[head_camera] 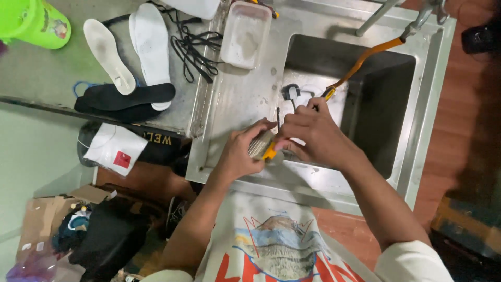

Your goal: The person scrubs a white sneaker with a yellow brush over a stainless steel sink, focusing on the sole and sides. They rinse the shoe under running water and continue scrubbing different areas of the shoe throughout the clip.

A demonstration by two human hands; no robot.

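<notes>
Scrubbing step: left hand (241, 154) grips brush (262, 147); right hand (308, 133) clamps an unidentifiable item at sink (417, 130) front edge.

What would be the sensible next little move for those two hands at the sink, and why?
Probably a short scrubbing stroke: the left hand holds a yellow-handled brush against whatever the right hand grips over the sink's edge. That item is mostly hidden, and the orange hose ends just beside it.
</notes>
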